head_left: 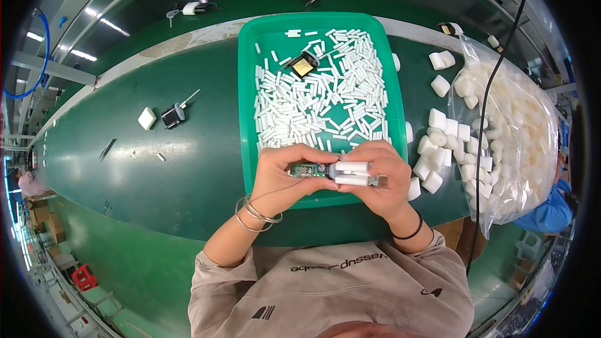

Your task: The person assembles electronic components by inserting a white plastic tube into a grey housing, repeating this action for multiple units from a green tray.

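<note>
Head view: we look down on our two hands over the near part of a green tray [244, 106], with a small assembly [333, 171] held crosswise between the fingers of both.
Left hand [278, 172]: our thumb and forefinger pinch the circuit board [304, 169] at the assembly's left end along its long edges, which seems to leave its face uncovered and turned up to us.
Right hand [386, 178]: our thumb and forefinger close around the other end, beside two white rods [352, 167] lying side by side; we judge that this steadies the pair, though we cannot tell exactly where each fingertip touches.
White sticks [282, 116]: they lie heaped in the tray just beyond our fingertips, probably for easy reach, with raised walls to stop them rolling away.
Black unit in the tray [303, 64]: it rests on the heap, well beyond our fingers, its gold-coloured face up.
Left of our fingers: on the green table [125, 181], well apart from the left hand, a stemmed black unit [173, 115] lies near a white block [147, 118], perhaps set aside where the surface is uncluttered.
Right of our fingers: rounded white plugs [432, 147] lie between the right hand and a clear bag [526, 106] of similar ones, likely kept loose for picking up.
</note>
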Demonstrator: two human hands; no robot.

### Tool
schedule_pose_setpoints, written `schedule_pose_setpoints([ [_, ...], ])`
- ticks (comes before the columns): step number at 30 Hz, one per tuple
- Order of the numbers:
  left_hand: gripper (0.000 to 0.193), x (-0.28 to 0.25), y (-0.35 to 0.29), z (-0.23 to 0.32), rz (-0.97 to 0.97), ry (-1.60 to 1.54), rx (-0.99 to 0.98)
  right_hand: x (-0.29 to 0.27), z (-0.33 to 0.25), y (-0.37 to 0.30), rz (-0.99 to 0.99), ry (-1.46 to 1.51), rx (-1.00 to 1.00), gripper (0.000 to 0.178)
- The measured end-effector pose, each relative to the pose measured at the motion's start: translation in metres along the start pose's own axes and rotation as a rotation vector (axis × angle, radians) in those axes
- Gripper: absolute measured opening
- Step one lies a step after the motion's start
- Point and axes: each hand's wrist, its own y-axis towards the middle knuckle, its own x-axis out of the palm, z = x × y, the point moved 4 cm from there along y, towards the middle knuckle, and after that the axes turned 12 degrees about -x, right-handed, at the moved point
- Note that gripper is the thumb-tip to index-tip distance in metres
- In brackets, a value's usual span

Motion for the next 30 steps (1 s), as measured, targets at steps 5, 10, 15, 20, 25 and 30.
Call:
schedule_pose_setpoints([
  [5,0.027,0.0,-0.002,0.003,0.056,0.124,0.132,-0.001,0.006,-0.011,-0.041,0.016,0.13,0.035],
  [10,0.026,-0.003,0.0,-0.002,0.047,0.08,-0.087,0.003,0.005,-0.013,0.025,0.19,0.173,0.037],
  [15,0.026,-0.006,0.0,-0.002,0.034,0.012,-0.018,0.002,0.009,-0.013,0.078,0.313,0.283,0.033],
  [20,0.026,-0.007,-0.003,0.002,0.034,0.075,0.015,0.002,0.01,-0.013,0.002,0.27,0.229,0.034],
  [25,0.03,-0.02,0.004,0.008,-0.049,0.094,-0.065,0.007,0.012,-0.005,0.083,0.278,0.302,0.053],
  [30,0.023,-0.171,0.059,0.023,0.458,0.063,-0.106,-0.001,0.013,0.008,-0.548,-0.246,0.176,0.062],
])
